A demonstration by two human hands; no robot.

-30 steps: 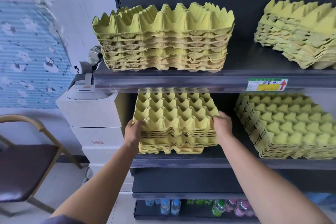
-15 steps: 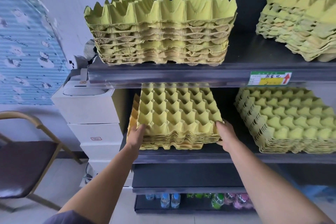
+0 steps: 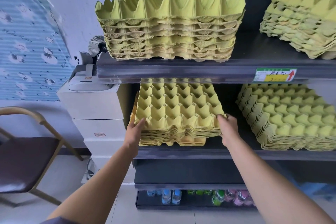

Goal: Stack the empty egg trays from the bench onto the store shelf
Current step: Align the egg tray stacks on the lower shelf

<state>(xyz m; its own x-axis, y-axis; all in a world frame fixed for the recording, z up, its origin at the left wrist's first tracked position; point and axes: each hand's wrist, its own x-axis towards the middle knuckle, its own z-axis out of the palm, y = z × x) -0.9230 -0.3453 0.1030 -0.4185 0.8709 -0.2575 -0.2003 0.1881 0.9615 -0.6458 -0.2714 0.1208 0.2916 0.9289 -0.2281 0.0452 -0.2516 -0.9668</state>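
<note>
- The stack of trays (image 3: pixel 177 114) sits on the middle shelf (image 3: pixel 181 153), under the price tag (image 3: pixel 276 74) and to its left, and it's skewed off the orange trays (image 3: pixel 189 140) beneath, so a shove now could twist the pile or tip it off the lip.
- My left hand (image 3: pixel 133 132) and right hand (image 3: pixel 227 129) each clasp a front corner; squeezing may crush the pulp.
- The stack's back edge is hidden; the bench isn't in sight.
</note>
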